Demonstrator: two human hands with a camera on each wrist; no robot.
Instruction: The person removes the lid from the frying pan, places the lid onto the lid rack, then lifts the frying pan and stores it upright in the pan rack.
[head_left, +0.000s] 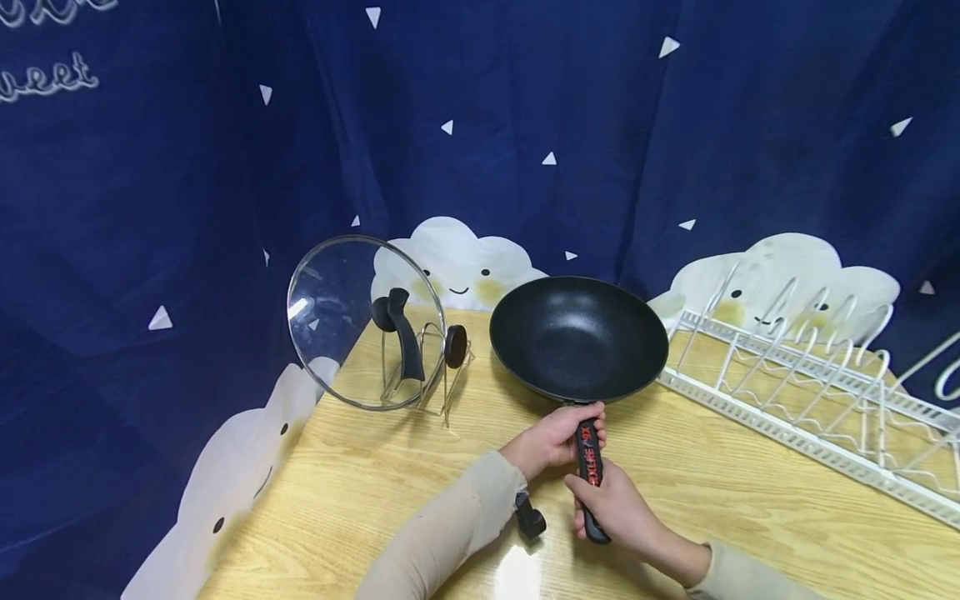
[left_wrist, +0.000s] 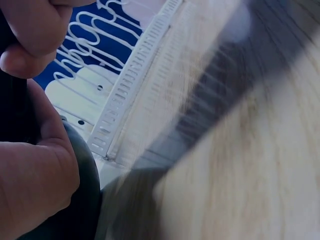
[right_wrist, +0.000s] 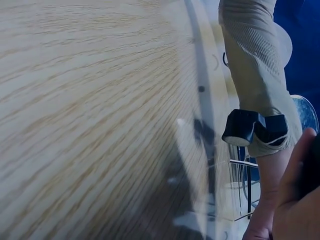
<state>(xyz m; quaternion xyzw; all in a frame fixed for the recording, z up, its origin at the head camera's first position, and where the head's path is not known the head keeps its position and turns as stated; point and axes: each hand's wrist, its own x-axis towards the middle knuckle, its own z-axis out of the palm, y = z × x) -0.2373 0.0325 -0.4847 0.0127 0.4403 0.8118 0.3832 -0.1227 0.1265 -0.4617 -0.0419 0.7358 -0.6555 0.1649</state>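
Observation:
A black wok (head_left: 577, 333) with a long black handle (head_left: 590, 454) bearing red lettering is held over the wooden table by both hands. My left hand (head_left: 558, 435) grips the handle close to the pan. Lower down, toward the handle's end, my right hand (head_left: 617, 504) wraps round it with the thumb on top. In the left wrist view, part of the wok's dark side (left_wrist: 82, 200) shows beside the left hand (left_wrist: 37, 175). The right wrist view catches only an edge of the right hand (right_wrist: 300, 210), with the left sleeve (right_wrist: 257, 65) beyond.
Left of the wok, a glass lid (head_left: 337, 333) with a black handle stands tilted in a small wire stand (head_left: 446, 396). A white wire dish rack (head_left: 780, 408) occupies the table's right side. Behind hangs a dark blue curtain (head_left: 480, 100) with clouds and triangles.

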